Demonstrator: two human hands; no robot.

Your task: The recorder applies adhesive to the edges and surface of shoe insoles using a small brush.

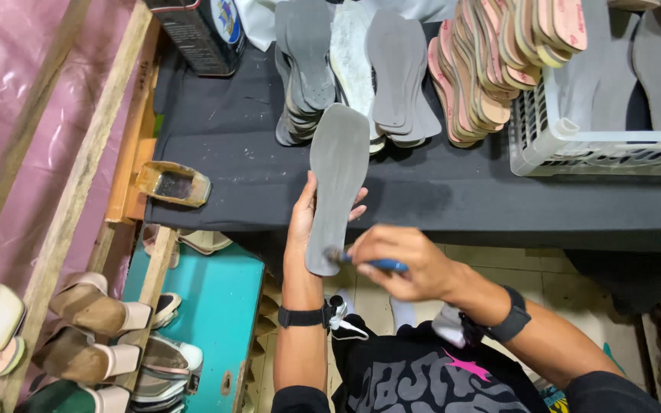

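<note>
Ok so right now my left hand (pixel 304 218) is wrapped around a grey insole (pixel 337 183), fingers curled round its edges with the toe end pointing up over the black-covered bench (pixel 231 138). My right hand (pixel 399 264) is pinched shut on a blue-handled brush (pixel 369 262) whose tip sits right on the heel end of that insole. Looks to me like a coating step, so I'd say keep the insole flat to the brush, work from heel toward toe in even strokes, and keep the left fingertips off the face so they don't smear it

Around me: a stack of grey soles (pixel 307 69) just beyond the insole's tip, a fan of pink-and-tan soles (pixel 483 69) to the right, and a white crate (pixel 545 138) with more grey ones. A crusty little tray (pixel 171 183) sits at the bench's left edge, a dark tin (pixel 200 30) behind it, and finished sandals (pixel 93 306) on the rack below left. The stack is the only thing close enough to bump if I tilt the insole forward
</note>
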